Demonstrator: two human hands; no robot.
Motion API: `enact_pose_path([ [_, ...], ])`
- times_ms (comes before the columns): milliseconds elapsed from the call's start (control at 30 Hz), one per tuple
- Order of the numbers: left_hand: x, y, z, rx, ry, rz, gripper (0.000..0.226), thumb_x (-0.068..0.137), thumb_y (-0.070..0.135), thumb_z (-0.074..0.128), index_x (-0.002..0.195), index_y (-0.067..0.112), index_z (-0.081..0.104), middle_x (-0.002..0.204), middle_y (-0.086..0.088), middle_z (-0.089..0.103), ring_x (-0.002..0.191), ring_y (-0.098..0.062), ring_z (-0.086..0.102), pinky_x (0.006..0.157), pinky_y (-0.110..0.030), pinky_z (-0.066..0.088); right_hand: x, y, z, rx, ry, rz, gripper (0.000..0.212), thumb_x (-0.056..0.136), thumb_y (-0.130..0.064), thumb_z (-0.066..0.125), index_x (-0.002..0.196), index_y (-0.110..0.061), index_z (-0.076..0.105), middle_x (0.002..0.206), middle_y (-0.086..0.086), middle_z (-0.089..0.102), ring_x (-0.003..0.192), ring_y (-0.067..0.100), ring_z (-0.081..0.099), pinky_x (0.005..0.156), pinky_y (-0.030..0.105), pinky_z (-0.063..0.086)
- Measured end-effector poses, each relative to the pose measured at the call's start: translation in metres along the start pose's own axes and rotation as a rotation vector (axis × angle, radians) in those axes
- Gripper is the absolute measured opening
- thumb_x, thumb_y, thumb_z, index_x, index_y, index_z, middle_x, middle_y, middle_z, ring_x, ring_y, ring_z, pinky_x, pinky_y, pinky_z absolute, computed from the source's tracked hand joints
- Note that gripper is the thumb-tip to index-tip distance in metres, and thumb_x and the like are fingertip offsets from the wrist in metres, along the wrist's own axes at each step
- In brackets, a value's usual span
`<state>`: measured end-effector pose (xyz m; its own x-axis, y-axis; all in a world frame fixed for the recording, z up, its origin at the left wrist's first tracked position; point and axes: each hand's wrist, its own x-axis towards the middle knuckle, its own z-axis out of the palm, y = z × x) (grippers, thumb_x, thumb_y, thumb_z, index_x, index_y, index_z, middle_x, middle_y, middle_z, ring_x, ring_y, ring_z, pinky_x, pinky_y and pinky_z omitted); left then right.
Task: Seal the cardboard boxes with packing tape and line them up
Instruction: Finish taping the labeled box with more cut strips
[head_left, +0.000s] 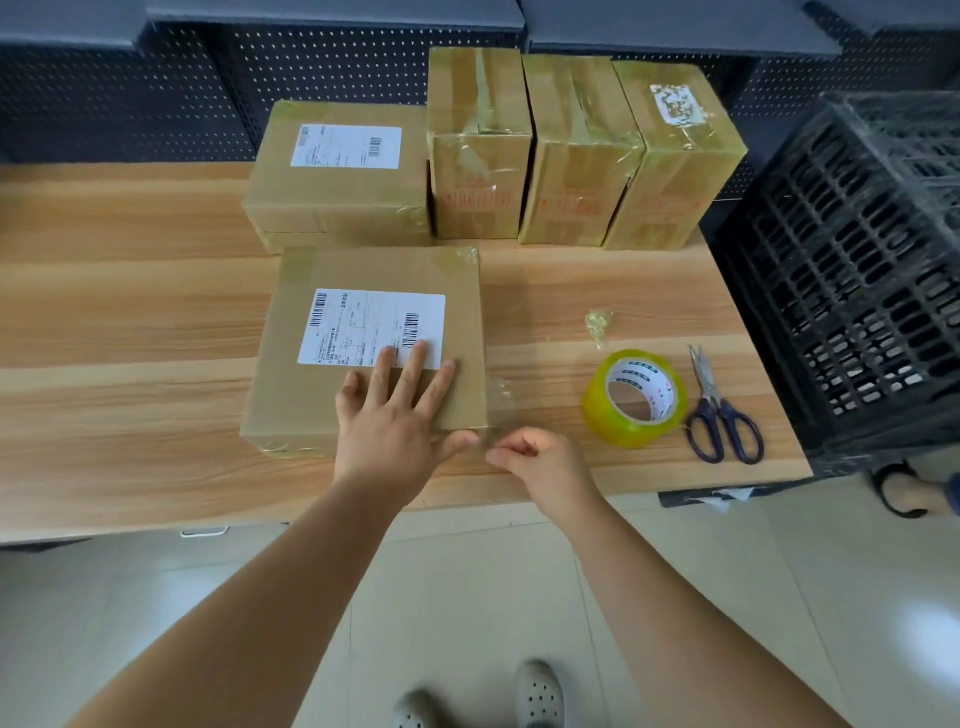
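Landmark for all positions: the near box (291, 395), lying flat on the wooden table (130, 312) with a white shipping label (371, 327) on its top. Yellowish tape shows at its far corners and along its near left edge.

Directly behind the near box and just apart from it sits a second labelled box (337, 208), also flat, with tape over its edges.

The left hand (395, 415) rests on the near right part of the near box. Its fingers are spread and flat, the fingertips reach the lower edge of the label, and the thumb lies at the box's near right corner.

A clear tape strip (500, 400) stands off the right edge of the near box at that same corner. Just right of the corner, the right hand (540, 462) has its fingers curled, with thumb and forefinger pinching the near end of the strip.

Behind and to the right of the near box, three taller taped boxes (576, 156) stand upright side by side, touching, in line with the second labelled box.

Right of the near box, well apart from it, lie a crumpled tape scrap (597, 325), a yellow tape roll (634, 397) tilted on its side, and blue-handled scissors (719, 410), closed, just beside the roll.

Farthest right, past the table edge, stands a black slatted crate (857, 270).
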<state>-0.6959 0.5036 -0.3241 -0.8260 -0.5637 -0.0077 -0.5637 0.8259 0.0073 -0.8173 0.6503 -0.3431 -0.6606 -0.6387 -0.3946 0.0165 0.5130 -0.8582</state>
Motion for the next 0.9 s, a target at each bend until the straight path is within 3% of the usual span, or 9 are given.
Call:
enact_pose_path([
  [233, 0.000, -0.002, 0.006, 0.087, 0.060, 0.020, 0.096, 0.071, 0.079, 0.043, 0.151, 0.027, 0.032, 0.157, -0.003, 0.031, 0.141, -0.037, 0.031, 0.100, -0.060, 0.030, 0.008, -0.002, 0.013, 0.019, -0.021, 0.049, 0.011, 0.080, -0.019, 0.080, 0.074, -0.023, 0.070, 0.065, -0.010, 0.067, 0.054, -0.003, 0.053, 0.060, 0.014, 0.041],
  [400, 0.000, -0.002, 0.007, 0.094, 0.070, 0.012, 0.103, 0.066, 0.072, 0.067, 0.151, 0.026, 0.033, 0.157, -0.005, 0.032, 0.141, -0.038, 0.030, 0.100, -0.061, 0.030, 0.011, -0.001, 0.005, -0.136, 0.031, 0.037, 0.014, 0.079, -0.030, 0.080, 0.075, -0.024, 0.068, 0.071, -0.008, 0.066, 0.065, 0.006, 0.056, 0.064, 0.022, 0.043],
  [467, -0.001, -0.001, 0.006, 0.112, 0.061, 0.009, 0.102, 0.068, 0.077, 0.062, 0.152, 0.027, 0.029, 0.158, -0.003, 0.028, 0.143, -0.037, 0.026, 0.102, -0.061, 0.027, 0.009, -0.002, 0.004, -0.193, 0.024, 0.026, 0.015, 0.081, -0.030, 0.078, 0.076, -0.021, 0.068, 0.067, -0.009, 0.063, 0.063, 0.007, 0.054, 0.059, 0.018, 0.040],
  [533, -0.002, 0.003, 0.003, 0.097, 0.068, -0.009, 0.098, 0.074, 0.084, 0.043, 0.152, 0.027, 0.029, 0.160, -0.003, 0.025, 0.145, -0.036, 0.021, 0.106, -0.060, 0.022, 0.006, -0.005, 0.004, -0.235, 0.020, 0.012, 0.015, 0.083, -0.031, 0.077, 0.078, -0.020, 0.067, 0.066, -0.010, 0.060, 0.061, 0.006, 0.051, 0.051, 0.012, 0.035],
  [633, -0.001, 0.009, 0.003, 0.059, 0.089, -0.031, 0.097, 0.075, 0.087, 0.031, 0.149, 0.024, 0.037, 0.158, -0.007, 0.029, 0.143, -0.040, 0.024, 0.107, -0.063, 0.020, 0.005, -0.008, 0.003, -0.291, 0.027, -0.011, 0.016, 0.084, -0.034, 0.076, 0.080, -0.021, 0.067, 0.068, -0.010, 0.060, 0.061, 0.005, 0.052, 0.050, 0.012, 0.036],
  [767, 0.002, 0.011, 0.011, 0.065, 0.122, -0.016, 0.096, 0.074, 0.083, 0.038, 0.145, 0.019, 0.043, 0.155, -0.011, 0.035, 0.140, -0.044, 0.031, 0.104, -0.067, 0.026, 0.002, -0.004, -0.002, -0.364, 0.098, 0.008, 0.007, 0.087, -0.023, 0.072, 0.087, -0.017, 0.071, 0.080, -0.005, 0.067, 0.078, 0.015, 0.063, 0.068, 0.027, 0.047],
  [833, 0.003, 0.012, 0.014, 0.070, 0.119, -0.023, 0.098, 0.071, 0.081, 0.049, 0.146, 0.018, 0.040, 0.155, -0.011, 0.033, 0.141, -0.044, 0.029, 0.104, -0.068, 0.025, -0.006, 0.004, -0.005, -0.268, 0.233, -0.045, 0.003, 0.088, -0.017, 0.071, 0.090, -0.015, 0.071, 0.080, -0.008, 0.066, 0.079, 0.013, 0.063, 0.073, 0.026, 0.050],
  [900, 0.002, 0.012, 0.013, 0.110, 0.070, -0.044, 0.106, 0.068, 0.077, 0.062, 0.151, 0.020, 0.029, 0.159, -0.009, 0.025, 0.144, -0.042, 0.021, 0.107, -0.067, 0.022, -0.017, 0.009, -0.006, -0.155, 0.397, -0.216, 0.010, 0.087, -0.011, 0.071, 0.097, -0.013, 0.071, 0.085, -0.008, 0.066, 0.080, 0.006, 0.061, 0.075, 0.022, 0.048],
])
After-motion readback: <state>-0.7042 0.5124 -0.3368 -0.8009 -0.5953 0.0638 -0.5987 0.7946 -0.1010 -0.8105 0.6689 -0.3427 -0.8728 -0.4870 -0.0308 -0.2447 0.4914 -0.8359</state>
